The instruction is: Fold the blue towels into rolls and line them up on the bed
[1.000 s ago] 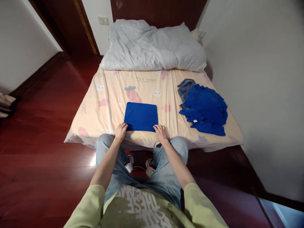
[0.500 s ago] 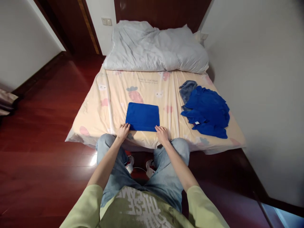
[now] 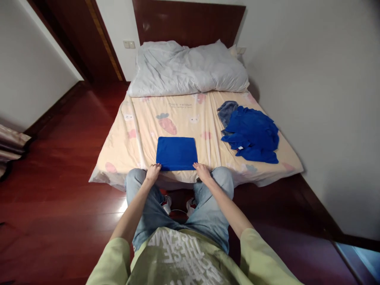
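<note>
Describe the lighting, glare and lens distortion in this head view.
Head view: dim, warm indoor light, with a bright glare patch on the wooden floor beside the left knee; wide-angle lens bows the walls and bed edges outward; the folded blue cloth and both hands, left hand and right hand, look sharp.

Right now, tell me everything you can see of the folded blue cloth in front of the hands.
The folded blue cloth is a flat, neat rectangle of plain royal-blue fabric, soft and matte, smooth on top. It lies near the foot edge of the bed sheet. The left hand touches its near left corner, the right hand its near right corner. Nothing rests on it.
</note>
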Tool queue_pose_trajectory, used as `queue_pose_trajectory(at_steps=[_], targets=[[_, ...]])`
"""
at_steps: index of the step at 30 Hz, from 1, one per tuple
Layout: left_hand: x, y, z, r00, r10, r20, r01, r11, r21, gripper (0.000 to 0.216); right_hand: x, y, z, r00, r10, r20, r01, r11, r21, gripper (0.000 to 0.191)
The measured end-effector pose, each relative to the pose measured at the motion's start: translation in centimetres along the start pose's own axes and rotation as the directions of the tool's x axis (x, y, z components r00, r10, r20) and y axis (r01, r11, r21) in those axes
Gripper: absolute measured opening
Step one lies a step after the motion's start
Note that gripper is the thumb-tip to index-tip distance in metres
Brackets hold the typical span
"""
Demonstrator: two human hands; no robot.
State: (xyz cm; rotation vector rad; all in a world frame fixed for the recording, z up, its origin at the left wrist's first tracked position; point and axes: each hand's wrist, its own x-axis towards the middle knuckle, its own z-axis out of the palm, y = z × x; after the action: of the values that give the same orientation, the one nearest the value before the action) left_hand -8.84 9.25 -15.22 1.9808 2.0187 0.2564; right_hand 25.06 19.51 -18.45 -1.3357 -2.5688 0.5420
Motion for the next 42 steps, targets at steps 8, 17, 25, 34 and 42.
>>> queue_pose_trajectory(at_steps=[8,17,25,34,42], targets=[[0.1,0.0,-0.9,0.982,-0.17,-0.083,0.156,0.976,-0.155,0.056,-0.4,-0.5,0.2,0.979,0.154,-0.131,-0.131,0.978,0.165,0.061],[0.8,-0.2,-1.1,0.928,-0.338,-0.156,0.24,0.863,-0.445,0.038,0.5,0.1,0.1,0.905,0.359,-0.228,-0.21,0.844,0.494,0.037],[1.4,-0.2,-1.1,0.897,-0.395,-0.198,0.204,0.768,-0.606,0.028,1.6,0.6,0.2,0.834,0.503,-0.227,-0.215,0.676,0.705,0.029],[2.1,-0.5,-0.5,0.845,-0.51,-0.161,0.315,0.717,-0.622,0.029,1.6,0.8,0.1,0.816,0.517,-0.257,-0.207,0.677,0.707,0.031],[2.3,-0.7,0.1,0.82,-0.56,-0.114,0.408,0.714,-0.569,0.022,1.9,1.0,0.4,0.798,0.554,-0.238,-0.281,0.691,0.665,0.025]])
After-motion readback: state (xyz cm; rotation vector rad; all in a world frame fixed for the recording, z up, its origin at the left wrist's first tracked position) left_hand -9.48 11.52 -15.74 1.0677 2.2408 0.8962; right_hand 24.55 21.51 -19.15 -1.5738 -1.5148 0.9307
